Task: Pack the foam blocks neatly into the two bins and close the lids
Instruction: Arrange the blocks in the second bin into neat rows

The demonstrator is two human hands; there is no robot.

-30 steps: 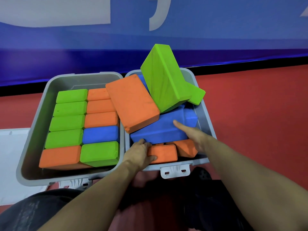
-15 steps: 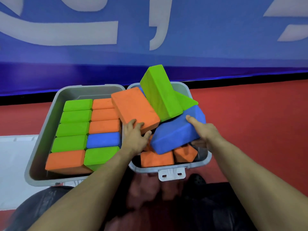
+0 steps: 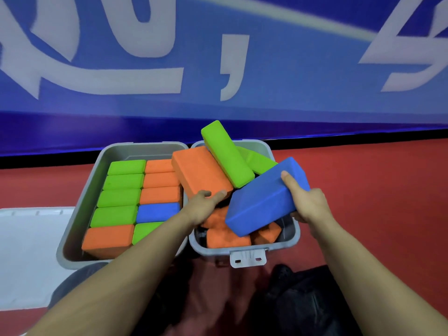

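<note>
two hands and two grey bins. the right hand [image 3: 306,202] holds a big blue block [image 3: 264,202], thumb on top, fingers under. the block is smooth and brick-shaped, lifted over the right bin [image 3: 294,235], its long side tilted up toward the far right. the left hand [image 3: 204,204] has its fingers spread wide on the near end of a big orange block [image 3: 200,172]. the left bin [image 3: 80,214] holds ten blocks in two neat rows: five green, four orange, one blue. a green block [image 3: 226,155] leans up at the back.

White lid [image 3: 31,251] cut off at left edge; wall lettering [image 3: 145,44] blurred.
</note>
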